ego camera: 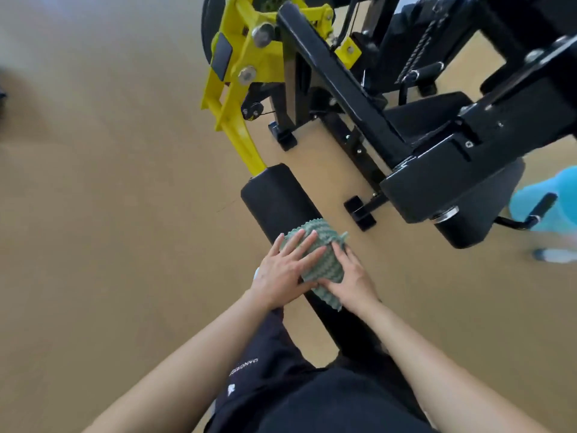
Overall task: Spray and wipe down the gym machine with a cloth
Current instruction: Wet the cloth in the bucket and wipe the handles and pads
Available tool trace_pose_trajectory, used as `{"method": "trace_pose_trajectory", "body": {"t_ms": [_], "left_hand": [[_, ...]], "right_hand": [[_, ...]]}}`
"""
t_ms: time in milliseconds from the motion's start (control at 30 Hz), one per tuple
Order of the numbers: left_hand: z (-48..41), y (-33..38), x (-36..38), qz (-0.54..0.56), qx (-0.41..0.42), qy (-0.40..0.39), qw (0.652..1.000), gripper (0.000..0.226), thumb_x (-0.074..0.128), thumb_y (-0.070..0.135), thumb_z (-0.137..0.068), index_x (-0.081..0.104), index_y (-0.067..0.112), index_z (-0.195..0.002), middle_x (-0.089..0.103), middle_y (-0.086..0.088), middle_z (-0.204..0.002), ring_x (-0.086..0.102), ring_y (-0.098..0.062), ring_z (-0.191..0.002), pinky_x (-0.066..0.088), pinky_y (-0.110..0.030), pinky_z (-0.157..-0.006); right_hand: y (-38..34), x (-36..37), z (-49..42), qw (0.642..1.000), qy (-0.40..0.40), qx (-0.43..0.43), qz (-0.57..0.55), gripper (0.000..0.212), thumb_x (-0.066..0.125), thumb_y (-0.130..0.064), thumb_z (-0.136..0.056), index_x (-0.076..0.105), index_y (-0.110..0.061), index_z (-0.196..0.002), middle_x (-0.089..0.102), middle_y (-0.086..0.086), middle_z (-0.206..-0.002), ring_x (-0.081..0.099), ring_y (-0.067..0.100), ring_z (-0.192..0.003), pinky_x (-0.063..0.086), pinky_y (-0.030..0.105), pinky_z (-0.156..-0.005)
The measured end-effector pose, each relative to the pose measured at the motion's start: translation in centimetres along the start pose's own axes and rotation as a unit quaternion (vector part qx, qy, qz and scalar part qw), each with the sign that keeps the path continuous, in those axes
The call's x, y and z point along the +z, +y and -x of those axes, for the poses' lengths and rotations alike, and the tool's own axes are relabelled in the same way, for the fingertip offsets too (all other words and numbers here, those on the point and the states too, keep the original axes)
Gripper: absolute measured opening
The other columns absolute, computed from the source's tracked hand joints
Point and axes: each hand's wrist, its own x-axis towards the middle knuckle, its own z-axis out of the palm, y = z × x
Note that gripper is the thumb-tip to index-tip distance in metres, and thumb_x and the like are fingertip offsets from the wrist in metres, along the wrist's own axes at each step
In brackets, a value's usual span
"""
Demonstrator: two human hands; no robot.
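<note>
Forearms converge from both sides onto one spot: both hands sit on the cloth (pixel 323 256), which is draped over the near stretch of the black roller pad (pixel 276 198). Left hand (pixel 285 271) lies flat, fingers spread, pressing the cloth's top. Right hand (pixel 351 278) lies flat along the cloth's right flank, thumb across it; neither is pinching. Pad's long axis runs straight away from the hands, up and slightly left, ending at the yellow lever (pixel 232 126). Bare pad lies ahead of the fingertips, so the next stroke is probably a push forward along that axis. Both hands are equally near. Black frame (pixel 346 92) stands well off beyond the right hand. No spray bottle in view.
</note>
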Motion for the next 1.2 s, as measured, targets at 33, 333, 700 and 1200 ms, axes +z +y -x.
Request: {"method": "trace_pose_trajectory", "body": {"t_ms": [33, 333, 700, 1200], "left_hand": [[-0.7, -1.3, -0.8, -0.009, 0.019, -0.009, 1.0, 0.078, 0.046, 0.07, -0.095, 0.022, 0.039, -0.161, 0.012, 0.004, -0.172, 0.007, -0.022, -0.159, 0.011, -0.055, -0.127], [-5.9, -8.7, -7.2, -0.086, 0.037, -0.081, 0.992, 0.079, 0.04, 0.071, -0.096, 0.012, 0.039, -0.163, 0.004, 0.004, -0.173, -0.005, -0.03, -0.159, -0.006, -0.054, -0.127], [-4.3, -3.0, -5.3, -0.093, 0.146, -0.113, 0.978, 0.071, 0.047, 0.03, -0.102, 0.015, 0.014, -0.164, 0.008, -0.012, -0.172, -0.003, -0.034, -0.159, -0.011, -0.043, -0.124], [-3.5, 2.2, -3.8, -0.148, 0.316, -0.169, 0.922, 0.065, 0.032, 0.046, -0.107, 0.01, 0.022, -0.165, 0.002, -0.001, -0.173, -0.006, -0.018, -0.159, -0.013, -0.031, -0.123]], "right_hand": [[-0.9, 0.1, -0.4, 1.0, 0.009, 0.018, 0.001, 0.099, 0.077, -0.05, -0.085, 0.017, -0.035, -0.162, 0.024, 0.004, -0.167, 0.029, 0.025, -0.151, 0.036, 0.047, -0.119], [-9.2, 2.3, -2.2, 0.991, 0.075, 0.061, 0.089, 0.081, 0.058, -0.047, -0.099, 0.009, -0.033, -0.163, 0.01, 0.008, -0.171, 0.01, 0.04, -0.154, 0.014, 0.055, -0.125], [-4.7, 4.2, 3.4, 0.982, 0.144, 0.091, 0.075, 0.071, 0.045, -0.036, -0.105, 0.009, -0.018, -0.164, 0.006, 0.012, -0.172, 0.003, 0.027, -0.159, 0.002, 0.041, -0.129], [-3.3, 8.7, 10.9, 0.93, 0.251, 0.263, -0.057, 0.072, 0.057, -0.033, -0.1, 0.023, -0.02, -0.162, 0.004, 0.005, -0.172, -0.008, 0.032, -0.158, 0.003, 0.045, -0.127]]}}
